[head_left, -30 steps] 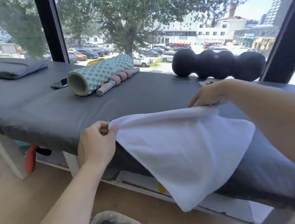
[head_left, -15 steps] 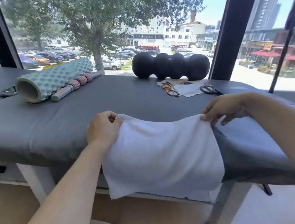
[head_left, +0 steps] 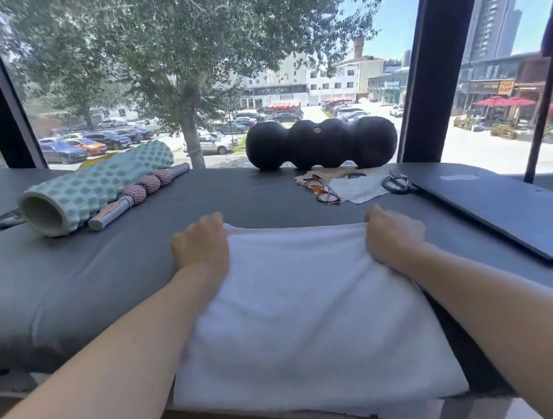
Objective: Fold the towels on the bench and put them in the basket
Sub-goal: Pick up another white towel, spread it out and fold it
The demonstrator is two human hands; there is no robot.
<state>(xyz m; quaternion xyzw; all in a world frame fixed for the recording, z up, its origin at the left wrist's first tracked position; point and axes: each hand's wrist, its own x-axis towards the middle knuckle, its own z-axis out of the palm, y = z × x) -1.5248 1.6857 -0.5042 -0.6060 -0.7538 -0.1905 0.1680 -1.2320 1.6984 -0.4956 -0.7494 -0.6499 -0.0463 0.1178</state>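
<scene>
Towel (head_left: 300, 310) gripped by left hand (head_left: 202, 247) & right hand (head_left: 392, 235); glasses (head_left: 323, 190), rollers (head_left: 321, 145) behind

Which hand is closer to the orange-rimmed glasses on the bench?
Right. The right hand grips the towel corner just below the glasses; the left hand holds the opposite corner, farther left.

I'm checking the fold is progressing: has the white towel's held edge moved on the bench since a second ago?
Yes. The white towel edge gripped by both hands has moved away from the bench's front edge, toward the glasses.
</scene>
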